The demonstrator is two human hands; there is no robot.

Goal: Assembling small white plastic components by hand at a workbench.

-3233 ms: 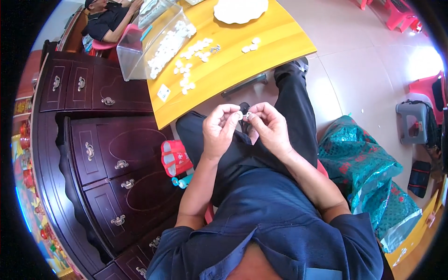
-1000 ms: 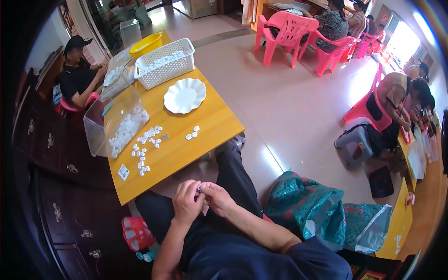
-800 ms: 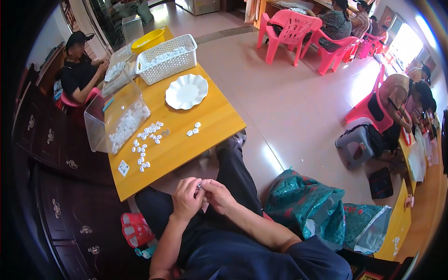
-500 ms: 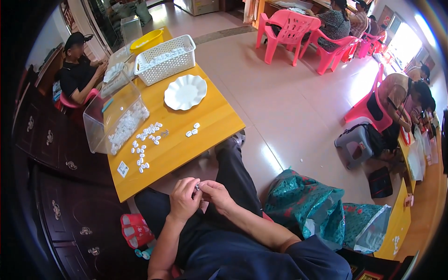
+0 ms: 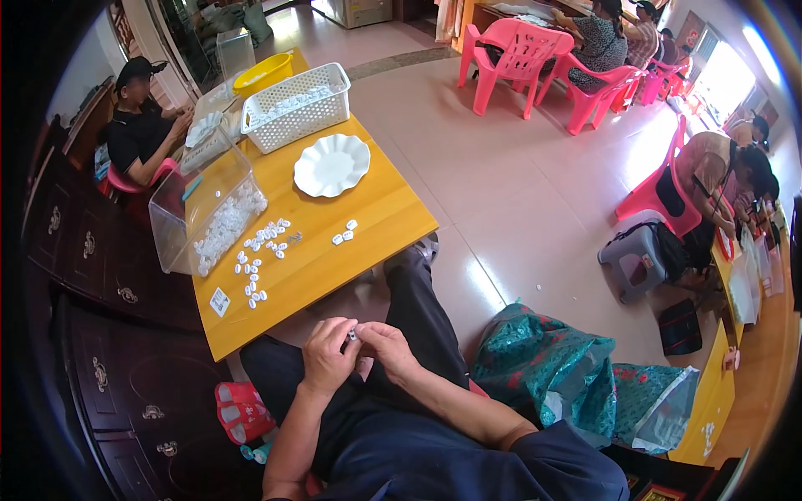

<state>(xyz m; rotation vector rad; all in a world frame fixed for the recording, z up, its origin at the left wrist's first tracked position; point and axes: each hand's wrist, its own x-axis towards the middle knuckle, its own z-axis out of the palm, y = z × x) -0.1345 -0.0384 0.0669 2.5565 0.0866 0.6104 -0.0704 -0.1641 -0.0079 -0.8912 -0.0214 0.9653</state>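
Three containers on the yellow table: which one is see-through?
The clear plastic bin at the table's left edge, tilted, with small white pieces inside. The white basket is latticed and opaque, and the white plate is shallow and scalloped.

Home-style workroom, yellow worktable (image 5: 376, 225) (parts bins), pink plastic chairs (image 5: 518, 58)

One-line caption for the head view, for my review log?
Seated person's left hand and right hand pinch a small white part over the lap, below a yellow table strewn with similar parts.
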